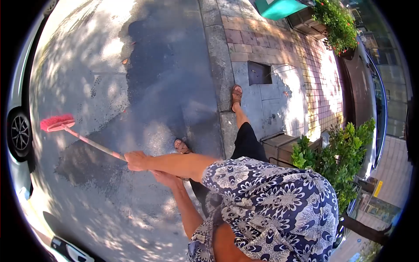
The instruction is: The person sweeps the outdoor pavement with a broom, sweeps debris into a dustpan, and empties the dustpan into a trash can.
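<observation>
A long-handled broom [94, 144] with a pink head and bristles reaches out to the left over the pavement. My right hand [137, 160] is closed around its handle, with the arm stretched out. Closer to my body, my left hand [164, 177] is closed at the handle's upper part, partly hidden under my right forearm. Around the broom, the grey pavement [170, 74] has a large dark, wet-looking patch and dappled light.
My right sandal [236, 95] rests by the stone kerb [220, 56], my left sandal [182, 146] on the pavement. Beyond the kerb are a square recess [259, 73], planters with bushes [349, 148] and a green container [279, 8]. A parked car [19, 131] stands at the left.
</observation>
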Motion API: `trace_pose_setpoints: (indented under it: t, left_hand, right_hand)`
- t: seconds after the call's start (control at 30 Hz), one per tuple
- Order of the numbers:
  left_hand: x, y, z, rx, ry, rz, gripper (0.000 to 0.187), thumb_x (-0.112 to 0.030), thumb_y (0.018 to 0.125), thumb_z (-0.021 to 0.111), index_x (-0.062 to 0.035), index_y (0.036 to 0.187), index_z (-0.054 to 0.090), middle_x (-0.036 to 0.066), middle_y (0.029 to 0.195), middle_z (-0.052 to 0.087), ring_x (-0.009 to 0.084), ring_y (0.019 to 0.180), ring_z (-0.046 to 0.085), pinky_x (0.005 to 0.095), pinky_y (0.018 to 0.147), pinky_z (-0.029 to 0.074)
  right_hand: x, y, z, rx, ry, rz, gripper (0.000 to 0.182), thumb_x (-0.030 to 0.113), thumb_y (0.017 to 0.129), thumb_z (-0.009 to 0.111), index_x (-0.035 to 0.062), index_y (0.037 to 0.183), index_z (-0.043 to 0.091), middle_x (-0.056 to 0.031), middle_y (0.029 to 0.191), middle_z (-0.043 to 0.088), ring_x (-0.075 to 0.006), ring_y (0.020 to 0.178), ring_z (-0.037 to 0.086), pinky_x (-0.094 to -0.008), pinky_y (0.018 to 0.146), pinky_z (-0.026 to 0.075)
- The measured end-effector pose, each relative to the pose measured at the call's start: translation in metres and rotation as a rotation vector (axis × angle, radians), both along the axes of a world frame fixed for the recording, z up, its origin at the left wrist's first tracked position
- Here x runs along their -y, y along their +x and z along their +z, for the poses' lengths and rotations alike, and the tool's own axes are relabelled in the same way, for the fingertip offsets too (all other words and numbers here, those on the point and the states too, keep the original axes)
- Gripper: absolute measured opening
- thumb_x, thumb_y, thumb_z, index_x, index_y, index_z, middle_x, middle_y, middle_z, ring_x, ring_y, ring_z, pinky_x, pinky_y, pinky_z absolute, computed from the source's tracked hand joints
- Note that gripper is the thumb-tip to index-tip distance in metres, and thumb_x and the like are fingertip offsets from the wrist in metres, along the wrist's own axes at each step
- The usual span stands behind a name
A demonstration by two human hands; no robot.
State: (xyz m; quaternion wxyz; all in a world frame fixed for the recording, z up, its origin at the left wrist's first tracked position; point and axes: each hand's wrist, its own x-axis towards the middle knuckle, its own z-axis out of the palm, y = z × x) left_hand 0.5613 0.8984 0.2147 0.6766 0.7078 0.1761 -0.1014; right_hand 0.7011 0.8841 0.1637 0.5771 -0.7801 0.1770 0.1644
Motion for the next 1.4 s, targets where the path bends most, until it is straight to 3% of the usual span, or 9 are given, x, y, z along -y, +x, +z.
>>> trace_pose_setpoints:
  t: [0.1,0.2,0.3,0.5,0.67,0.73,0.93,1.1,1.4]
  left_hand:
    - [0.035,0.02,0.025,-0.285,-0.064,-0.29,0.054,-0.046,0.107,0.041,0.0024,0.126,0.056,0.012,0.115,0.064,0.0199,0.101,0.065,0.0344,0.084,0.055]
    - [0.088,-0.027,0.011,-0.103,0.01,-0.433,0.048,-0.042,0.108,0.04,0.0,0.122,0.058,0.008,0.108,0.065,0.0161,0.092,0.064,0.0319,0.075,0.054]
    - [0.123,-0.063,0.023,-0.382,-0.27,-0.643,0.052,-0.046,0.11,0.026,-0.0059,0.09,0.052,0.001,0.063,0.05,0.0112,0.042,0.042,0.0274,0.038,0.036]
    - [0.217,-0.107,0.015,-0.48,-0.028,-1.41,0.053,-0.054,0.105,0.036,-0.0036,0.095,0.051,0.008,0.073,0.059,0.0198,0.055,0.064,0.0287,0.046,0.05]
    - [0.314,-0.151,0.038,-0.512,0.02,-1.726,0.048,-0.046,0.106,0.037,-0.0018,0.095,0.053,0.01,0.071,0.062,0.0195,0.052,0.063,0.0303,0.045,0.05]
    - [0.349,-0.17,0.03,-0.465,0.042,-1.802,0.047,-0.045,0.105,0.039,-0.0014,0.095,0.053,0.01,0.07,0.062,0.0196,0.053,0.064,0.0303,0.046,0.05]
    - [0.45,-0.239,-0.005,-0.524,0.259,-1.951,0.042,-0.043,0.105,0.043,-0.0032,0.096,0.053,0.01,0.071,0.063,0.0198,0.055,0.066,0.03,0.046,0.052]
    - [0.547,-0.315,-0.019,-0.685,0.444,-1.956,0.042,-0.044,0.104,0.044,-0.0043,0.096,0.055,0.01,0.076,0.064,0.0205,0.059,0.067,0.0308,0.049,0.053]
    - [0.755,-0.417,-0.097,-0.949,0.377,-1.806,0.058,-0.056,0.102,0.042,-0.001,0.108,0.061,0.007,0.088,0.066,0.0218,0.085,0.069,0.0344,0.07,0.057]
  right_hand:
    - [0.07,-0.005,-0.022,-0.164,0.129,-0.046,0.016,0.006,0.077,0.055,-0.0053,0.086,0.062,-0.0213,0.073,0.066,-0.0356,0.062,0.067,-0.046,0.057,0.052]
    - [0.142,-0.061,0.002,-0.157,0.163,-0.263,0.013,0.005,0.074,0.053,-0.0059,0.077,0.06,-0.0174,0.054,0.058,-0.0285,0.04,0.058,-0.0419,0.039,0.044]
    - [0.209,-0.124,0.01,-0.117,0.222,-0.493,0.012,0.007,0.077,0.055,-0.0045,0.076,0.057,-0.0141,0.053,0.056,-0.0245,0.04,0.056,-0.0406,0.039,0.042]
    - [0.351,-0.279,0.054,0.02,0.201,-1.051,0.017,0.015,0.081,0.061,-0.0012,0.082,0.056,-0.0061,0.058,0.055,-0.0157,0.039,0.052,-0.0354,0.036,0.039]
    - [0.438,-0.459,0.083,0.076,0.021,-1.416,0.016,0.016,0.084,0.062,0.0007,0.084,0.057,-0.0032,0.059,0.053,-0.0118,0.04,0.049,-0.0318,0.037,0.038]
    - [0.459,-0.526,0.085,0.068,-0.236,-1.602,0.017,0.016,0.086,0.062,0.0005,0.086,0.057,-0.0025,0.061,0.053,-0.0109,0.04,0.049,-0.0311,0.038,0.038]
    - [0.498,-0.693,0.087,-0.014,-0.017,-1.993,0.014,0.014,0.086,0.062,0.0018,0.086,0.055,-0.0018,0.059,0.05,-0.0121,0.037,0.046,-0.0308,0.036,0.036]
    - [0.49,-0.792,0.008,-0.062,0.237,-2.208,0.013,0.011,0.085,0.062,0.0015,0.08,0.054,-0.0018,0.055,0.047,-0.013,0.037,0.045,-0.0302,0.035,0.036]
    - [0.398,-0.794,-0.025,-0.26,0.767,-2.383,0.021,0.014,0.083,0.065,0.0038,0.069,0.054,-0.0023,0.053,0.05,-0.0136,0.038,0.048,-0.0296,0.035,0.035]
